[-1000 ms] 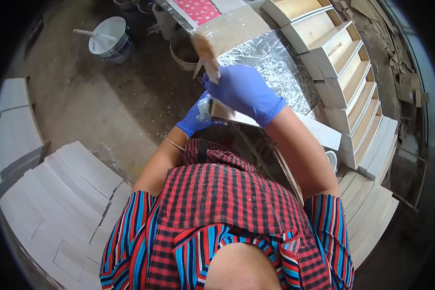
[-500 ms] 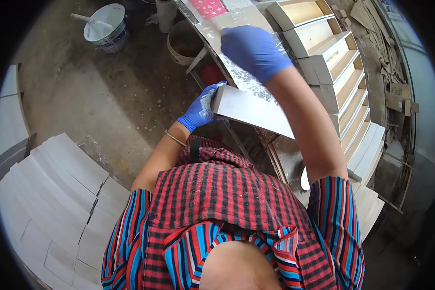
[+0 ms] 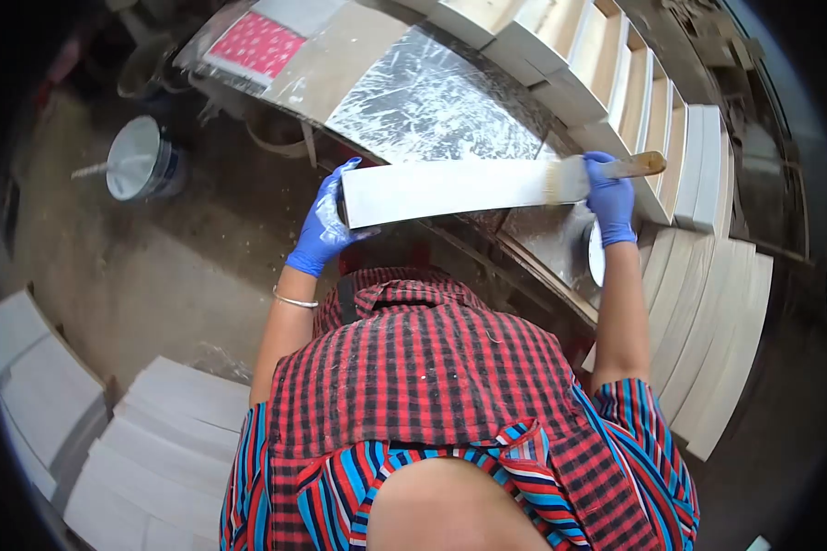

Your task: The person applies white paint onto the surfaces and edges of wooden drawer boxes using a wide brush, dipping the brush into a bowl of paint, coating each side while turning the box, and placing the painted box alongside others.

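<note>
A long, slightly curved white-painted board (image 3: 450,190) is held up level in front of my apron. My left hand (image 3: 322,223), in a blue glove smeared with white, is closed around the board's left end. My right hand (image 3: 610,204), gloved in blue too, is closed on a wide paintbrush (image 3: 568,180). The brush's bristles lie against the right part of the board, and its wooden handle points right. Behind the board is a worktable (image 3: 432,96) streaked with white paint. A round white-rimmed container (image 3: 596,253), partly hidden by my right forearm, sits below the right hand.
Open wooden boxes with white sides (image 3: 606,69) stand in a row along the table's far side. Pale boards (image 3: 708,312) are stacked at right, and white panels (image 3: 161,450) at lower left. On the floor stands a paint bucket (image 3: 136,161). Pink patterned material (image 3: 257,44) lies on the table.
My right hand has come down and right from above the table, and the brush now rests on the board. The board is turned more level, and the view has shifted.
</note>
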Available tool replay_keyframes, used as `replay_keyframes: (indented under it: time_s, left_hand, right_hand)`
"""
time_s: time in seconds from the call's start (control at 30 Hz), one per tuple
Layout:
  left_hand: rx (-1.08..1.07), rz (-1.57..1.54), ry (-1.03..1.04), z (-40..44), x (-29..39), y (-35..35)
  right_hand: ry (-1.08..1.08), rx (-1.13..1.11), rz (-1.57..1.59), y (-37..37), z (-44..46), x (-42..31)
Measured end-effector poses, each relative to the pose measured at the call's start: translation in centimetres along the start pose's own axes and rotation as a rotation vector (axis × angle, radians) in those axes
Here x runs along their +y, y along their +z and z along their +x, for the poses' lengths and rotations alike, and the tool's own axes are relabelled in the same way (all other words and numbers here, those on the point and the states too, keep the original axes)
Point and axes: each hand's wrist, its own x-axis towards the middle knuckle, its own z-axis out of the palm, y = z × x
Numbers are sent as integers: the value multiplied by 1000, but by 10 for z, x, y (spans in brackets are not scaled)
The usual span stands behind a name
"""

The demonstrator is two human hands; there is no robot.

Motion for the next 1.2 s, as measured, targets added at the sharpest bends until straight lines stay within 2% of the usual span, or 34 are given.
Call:
replay_keyframes:
  time_s: [0.03, 0.07, 0.1, 0.13, 0.17, 0.2, 0.27, 0.33, 0.37, 0.43, 0.5, 0.53, 0.6, 0.67, 0.77, 0.83, 0.87, 0.9, 0.93, 1.0, 1.03, 1.1, 1.17, 1.2]
  left_hand:
    - [-20, 40, 26, 0, -2, -1]
    - [-32, 82, 52, 1, -4, -4]
    - [-53, 83, 49, 1, -3, -6]
    - [-74, 90, 54, 1, -3, -5]
    - [-68, -27, -10, 0, -2, -3]
    - [-58, -140, -74, -1, -1, -1]
    - [-85, -93, -69, -1, 3, -4]
    - [-96, -67, -143, -1, 7, -6]
    - [-102, -64, -146, -1, 8, -6]
    - [-77, 10, -77, -1, 12, -3]
    - [-75, 31, -54, -1, 7, -5]
    - [-78, 48, -39, -1, 3, -4]
    - [-74, 32, -56, 0, 9, -5]
    - [-82, 24, -71, 0, 13, -8]
    - [-99, -35, -132, -1, 15, -7]
    - [-93, -38, -117, -2, 16, -6]
    - [-93, -5, -91, -2, 16, -6]
    - [-97, -12, -85, -1, 15, -5]
    - [-86, -22, -77, -2, 13, -5]
    - [-81, -35, -57, -2, 12, -5]
    - [-89, 16, -57, -2, 14, -6]
    - [-98, 18, -101, 0, 12, -6]
    - [-124, 63, -69, 1, 15, -7]
    - [-132, 103, -38, 3, 16, -8]
  right_hand:
    - [11, 25, 12, -10, 3, 16]
    - [-243, 90, -129, -13, 8, 34]
    - [-491, 148, -276, -12, -1, 12]
    - [-128, 58, 87, -3, -18, -7]
    - [-160, -24, 258, 17, -34, -29]
    - [-414, -70, 220, 39, -44, -41]
    - [3, -290, 472, 75, -64, -88]
    - [-1, -316, 490, 93, -56, -86]
    - [179, -331, 399, 73, -50, -98]
    - [15, -81, 371, 56, -17, -53]
    - [-183, 41, -154, 37, 10, -30]
    - [-359, 79, -8, 40, 6, -22]
    - [-308, -137, 136, 47, -35, -80]
    - [-237, -324, 379, 82, -63, -105]
    - [-334, -417, 246, 100, -72, -103]
    - [-381, -316, 240, 76, -50, -53]
    - [-238, -278, 216, 45, -40, -39]
    - [-497, -100, -85, 22, -19, 1]
    - [-78, -9, 174, -2, -12, 18]
    - [-91, 190, -327, -35, -4, 36]
    - [-89, 201, -330, -35, -6, 36]
    - [-135, 69, 395, -11, -37, -1]
    - [-341, -99, 304, 23, -63, -35]
    - [-231, -178, 385, 36, -72, -44]
